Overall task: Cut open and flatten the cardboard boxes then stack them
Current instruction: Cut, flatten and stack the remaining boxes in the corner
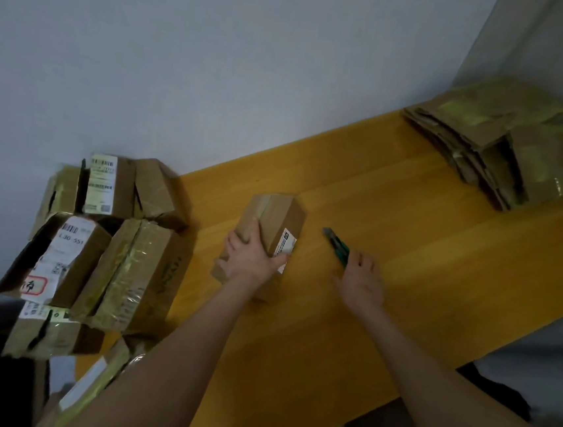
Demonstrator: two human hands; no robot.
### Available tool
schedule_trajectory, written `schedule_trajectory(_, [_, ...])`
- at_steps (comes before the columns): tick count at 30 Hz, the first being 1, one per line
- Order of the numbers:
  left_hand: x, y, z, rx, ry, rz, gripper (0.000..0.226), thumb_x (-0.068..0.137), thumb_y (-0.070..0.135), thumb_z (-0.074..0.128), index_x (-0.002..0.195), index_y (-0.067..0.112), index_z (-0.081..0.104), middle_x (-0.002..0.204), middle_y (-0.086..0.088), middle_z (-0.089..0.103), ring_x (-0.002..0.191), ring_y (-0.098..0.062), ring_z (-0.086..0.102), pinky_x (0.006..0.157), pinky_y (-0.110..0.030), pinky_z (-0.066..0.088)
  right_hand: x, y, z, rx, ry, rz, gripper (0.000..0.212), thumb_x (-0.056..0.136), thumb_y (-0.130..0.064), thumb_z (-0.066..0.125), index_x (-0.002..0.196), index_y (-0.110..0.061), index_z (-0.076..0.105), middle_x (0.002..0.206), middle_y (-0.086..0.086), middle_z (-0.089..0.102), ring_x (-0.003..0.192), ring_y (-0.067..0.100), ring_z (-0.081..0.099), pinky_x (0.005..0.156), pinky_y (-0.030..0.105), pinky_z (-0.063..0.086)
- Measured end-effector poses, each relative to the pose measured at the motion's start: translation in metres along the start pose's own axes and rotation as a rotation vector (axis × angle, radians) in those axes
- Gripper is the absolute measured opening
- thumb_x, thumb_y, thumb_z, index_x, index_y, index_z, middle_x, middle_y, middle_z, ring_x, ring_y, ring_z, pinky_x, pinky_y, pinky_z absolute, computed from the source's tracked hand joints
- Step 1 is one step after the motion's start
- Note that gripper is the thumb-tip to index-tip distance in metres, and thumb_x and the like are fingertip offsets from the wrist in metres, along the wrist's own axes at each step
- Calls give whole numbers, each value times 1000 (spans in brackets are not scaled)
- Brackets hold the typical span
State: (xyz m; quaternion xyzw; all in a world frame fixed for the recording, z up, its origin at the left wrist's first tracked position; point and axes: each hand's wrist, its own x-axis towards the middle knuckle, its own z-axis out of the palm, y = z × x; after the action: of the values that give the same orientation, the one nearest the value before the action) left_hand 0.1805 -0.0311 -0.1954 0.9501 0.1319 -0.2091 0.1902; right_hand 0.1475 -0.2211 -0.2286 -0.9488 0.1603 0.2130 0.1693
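The left hand (251, 260) grips the brown cardboard box (277, 220). The right hand (362, 285) covers the handle of the green cutter (335, 246); whether it grips cannot be told.

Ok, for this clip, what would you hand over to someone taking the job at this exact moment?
Left hand: grips the small box, which lies closed in the middle of the table.
Right hand: fingers over the handle end of the green knife, which lies beside the box; whether the grip has closed is unclear.
Done: a flattened stack sits at the far right of the table.
Left: cut and flatten the small box, then the unflattened boxes piled at the left end, and add each to the stack.
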Motion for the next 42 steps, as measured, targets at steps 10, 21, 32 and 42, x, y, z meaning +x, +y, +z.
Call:
schedule_trajectory(10, [-20,-58,-10,396,-142,338,94,76,53,68,146,45,6,158,-14,-13,147,-34,-7,112,-67,6,-5,-20,13,184,-133,119,29,97,-21,51,125,-14,45,119,10,59,103,28,60,74,36,49])
schedule_trajectory(21, [-28,-30,-11,376,-134,164,113,74,52,73,152,25,-3,157,-11,-2,146,-31,8,113,-61,18,-11,-15,-12,845,-173,36,29,95,-26,55,122,-15,53,91,-2,55,76,15,54,58,28,42])
schedule_trajectory(32, [-19,-27,-15,417,-45,63,120,65,63,75,152,18,8,150,-9,21,138,-33,21,110,-51,26,-8,6,-25,289,-65,-234,47,99,-30,46,145,-34,35,124,0,59,89,22,62,68,36,55])
schedule_trajectory(42, [-20,-31,-11,329,-47,98,122,65,54,81,152,11,8,155,-10,15,142,-32,18,115,-42,22,4,0,-43,230,-189,-260,50,98,-27,51,145,-38,36,134,-1,57,96,23,62,77,33,53])
